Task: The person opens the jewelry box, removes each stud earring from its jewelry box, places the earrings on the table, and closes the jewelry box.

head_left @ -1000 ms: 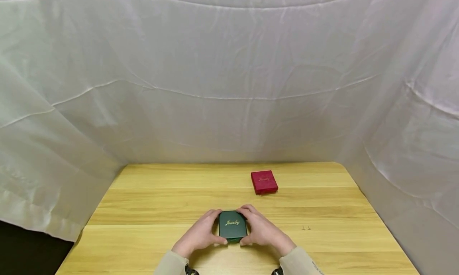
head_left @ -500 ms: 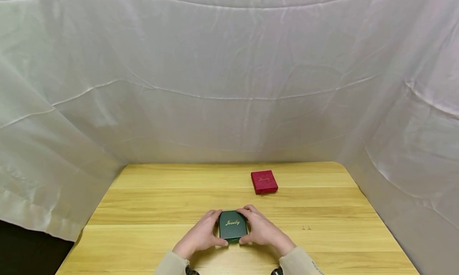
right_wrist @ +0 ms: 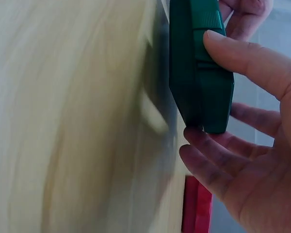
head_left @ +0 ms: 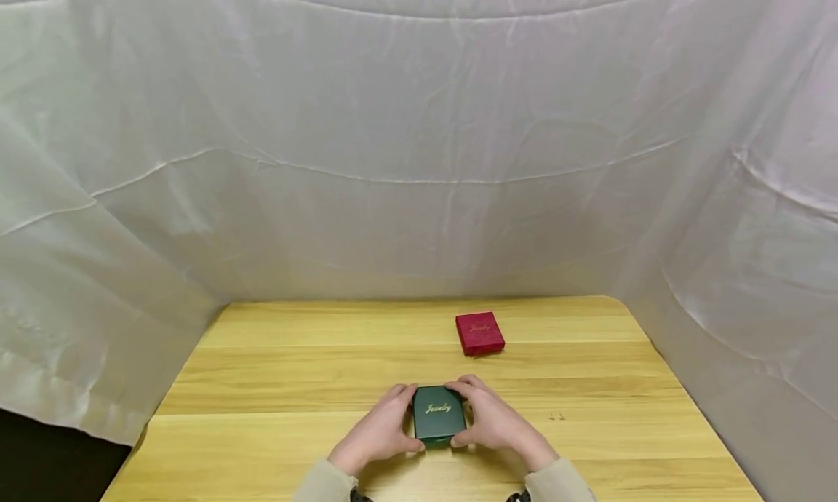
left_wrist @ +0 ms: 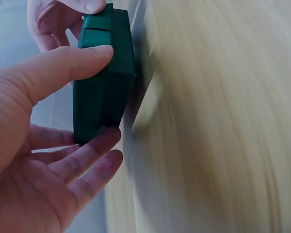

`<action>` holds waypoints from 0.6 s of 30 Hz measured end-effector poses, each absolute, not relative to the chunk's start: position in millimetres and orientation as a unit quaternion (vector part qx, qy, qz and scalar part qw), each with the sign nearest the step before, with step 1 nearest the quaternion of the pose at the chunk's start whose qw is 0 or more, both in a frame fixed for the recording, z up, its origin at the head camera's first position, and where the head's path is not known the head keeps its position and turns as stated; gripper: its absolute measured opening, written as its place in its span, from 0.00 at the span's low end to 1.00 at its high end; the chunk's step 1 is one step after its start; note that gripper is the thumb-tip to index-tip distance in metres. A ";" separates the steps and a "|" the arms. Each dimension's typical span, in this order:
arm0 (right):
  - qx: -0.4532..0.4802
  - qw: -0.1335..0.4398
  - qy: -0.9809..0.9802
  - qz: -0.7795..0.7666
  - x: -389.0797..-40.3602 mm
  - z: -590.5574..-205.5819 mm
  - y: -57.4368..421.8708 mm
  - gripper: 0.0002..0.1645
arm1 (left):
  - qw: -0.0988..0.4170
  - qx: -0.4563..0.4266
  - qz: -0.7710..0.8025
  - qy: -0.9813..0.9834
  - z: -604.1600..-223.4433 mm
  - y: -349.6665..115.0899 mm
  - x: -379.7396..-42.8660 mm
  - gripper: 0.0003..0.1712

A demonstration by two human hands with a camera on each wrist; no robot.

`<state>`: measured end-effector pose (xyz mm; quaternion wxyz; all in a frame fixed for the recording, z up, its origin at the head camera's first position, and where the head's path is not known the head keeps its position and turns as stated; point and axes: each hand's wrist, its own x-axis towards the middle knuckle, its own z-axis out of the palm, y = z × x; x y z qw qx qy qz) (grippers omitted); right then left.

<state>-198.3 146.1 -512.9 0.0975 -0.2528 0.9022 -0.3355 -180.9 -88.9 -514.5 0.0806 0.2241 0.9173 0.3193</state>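
Note:
A dark green jewelry box (head_left: pixel 439 416) with gold "Jewelry" lettering is held level between both hands, its lid closed, close over the wooden table (head_left: pixel 275 385). My left hand (head_left: pixel 386 431) grips its left side, thumb on the near face and fingers round the far edge and side. From the right, my right hand (head_left: pixel 492 425) grips it the same way. In the left wrist view the thumb lies by a ribbed catch on the box's (left_wrist: pixel 99 92) front. The right thumb presses the front near that catch in the right wrist view.
Farther back, a red jewelry box (head_left: pixel 481 334) with gold lettering lies closed on the table. Two tiny upright pieces, like stud earrings (head_left: pixel 556 416), rest on the wood to the right. A pale cloth curtain (head_left: pixel 419 218) surrounds the back and sides.
Both hands have shifted slightly to the right with the green jewelry box between them. Their grip looks the same, and the view has moved a little.

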 end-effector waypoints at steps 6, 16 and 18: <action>-0.252 0.092 0.902 -0.339 -196.8 -511.4 164.0 0.54 | 0.083 0.227 0.323 0.915 -513.4 -72.9 -180.8 0.57; -0.237 0.087 0.895 -0.368 -196.9 -509.7 194.2 0.54 | 0.068 0.247 0.328 0.909 -517.6 -44.1 -184.5 0.55; -0.233 0.091 0.893 -0.375 -196.5 -509.8 200.4 0.54 | 0.068 0.250 0.329 0.908 -518.2 -38.9 -184.4 0.54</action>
